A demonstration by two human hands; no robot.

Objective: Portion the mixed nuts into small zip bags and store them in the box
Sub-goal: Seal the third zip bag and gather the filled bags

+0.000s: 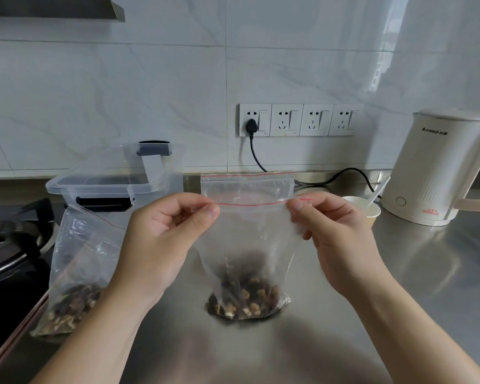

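both hands pinch the zip bag [250, 231] at its red seal line, left hand [161, 239] and right hand [341, 239], just in front of the box [114, 184]; an uneven press could leave the seal gapped and nuts [244, 297] might spill

We've got even, cool daylight, fairly bright. Strong glare streak on the wall tiles [394, 51] upper right, so light comes from that side. Steel counter [427, 273] shows soft reflections and faint shadows under the forearms. Wide-angle bend visible at the edges; the kettle [438, 167] leans. Slight softness overall, the nuts [244, 297] smeared.
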